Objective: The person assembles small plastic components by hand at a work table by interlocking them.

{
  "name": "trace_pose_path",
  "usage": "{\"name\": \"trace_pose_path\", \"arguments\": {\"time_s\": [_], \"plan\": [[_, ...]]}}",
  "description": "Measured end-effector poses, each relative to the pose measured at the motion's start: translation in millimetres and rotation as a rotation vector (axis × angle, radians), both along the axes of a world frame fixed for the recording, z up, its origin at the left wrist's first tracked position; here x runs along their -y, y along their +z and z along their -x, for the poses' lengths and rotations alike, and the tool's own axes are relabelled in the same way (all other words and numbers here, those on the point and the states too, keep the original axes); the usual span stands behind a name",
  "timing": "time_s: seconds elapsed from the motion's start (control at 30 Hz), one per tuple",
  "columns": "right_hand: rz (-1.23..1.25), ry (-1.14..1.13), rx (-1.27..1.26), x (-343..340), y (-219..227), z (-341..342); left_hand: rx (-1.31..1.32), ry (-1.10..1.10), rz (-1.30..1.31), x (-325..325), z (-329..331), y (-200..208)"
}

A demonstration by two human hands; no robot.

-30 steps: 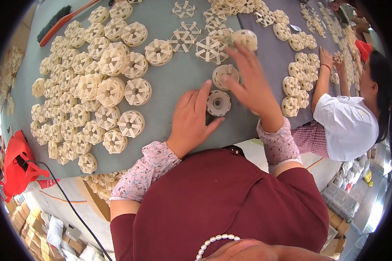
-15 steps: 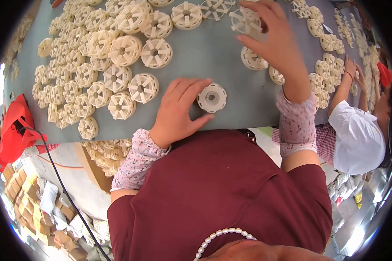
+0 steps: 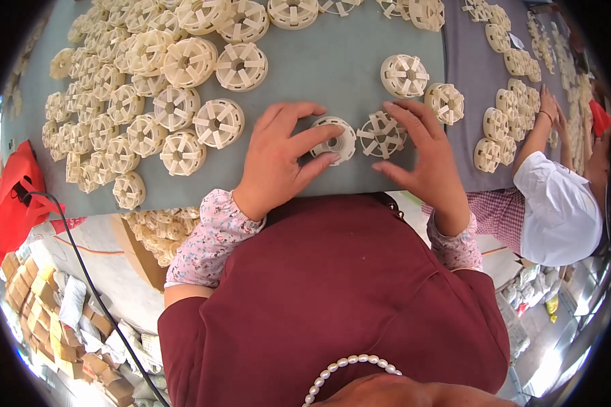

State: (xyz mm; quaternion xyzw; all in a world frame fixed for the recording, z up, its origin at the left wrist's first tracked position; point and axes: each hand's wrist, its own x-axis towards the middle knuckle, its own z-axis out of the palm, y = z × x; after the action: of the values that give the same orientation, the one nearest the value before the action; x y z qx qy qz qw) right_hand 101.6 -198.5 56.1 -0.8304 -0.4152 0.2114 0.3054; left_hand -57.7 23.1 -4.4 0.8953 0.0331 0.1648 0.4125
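A white round plastic hub [image 3: 345,145] with a stepped ring in its middle lies on the table in front of me. My left hand [image 3: 275,157] holds it from the left, the index finger over its top and the thumb at its near edge. Just right of the hub is a pale spoked plastic wheel [image 3: 381,134]. Curved around its right side, my right hand [image 3: 428,154] has the fingers at the far edge and the thumb at the near edge. Two more cream spoked wheels, one farther back [image 3: 404,75] and one to the right [image 3: 445,104], lie beyond that hand.
Many cream spoked wheels [image 3: 218,123] are heaped on the left of the grey-green table [image 3: 305,71]. A red bag [image 3: 19,183] and a black cable [image 3: 81,261] are at the left. At the right a co-worker in a white top [image 3: 557,207] reaches over more wheels.
My right hand has come nearer from the far right, bringing a spoked wheel beside the hub. My left index finger has moved onto the hub's top.
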Motion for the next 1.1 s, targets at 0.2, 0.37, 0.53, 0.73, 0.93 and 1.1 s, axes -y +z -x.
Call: {"name": "trace_pose_path", "arguments": {"time_s": [0.2,0.37,0.53,0.73,0.93,1.1], "plan": [[0.1,0.176,0.212,1.0,0.0,-12.6,-0.022,0.004,0.036,1.5,0.0,6.0],[-0.023,0.048,0.139,-6.0,11.0,-17.9,-0.049,-0.012,0.04,0.2,1.3,5.4],[-0.046,-0.026,0.028,-7.7,11.5,-17.7,0.028,0.045,0.079,-1.4,6.0,9.7],[-0.261,-0.103,0.263,-11.3,1.6,-18.4,-0.076,0.172,0.376,-0.7,17.9,5.8],[-0.237,0.22,0.12,-28.4,-13.8,10.3,-0.151,0.142,0.597,7.1,16.9,11.7],[-0.109,0.248,0.307,-31.8,-25.1,21.6,-0.186,0.091,0.564,9.3,14.1,10.7]]}}
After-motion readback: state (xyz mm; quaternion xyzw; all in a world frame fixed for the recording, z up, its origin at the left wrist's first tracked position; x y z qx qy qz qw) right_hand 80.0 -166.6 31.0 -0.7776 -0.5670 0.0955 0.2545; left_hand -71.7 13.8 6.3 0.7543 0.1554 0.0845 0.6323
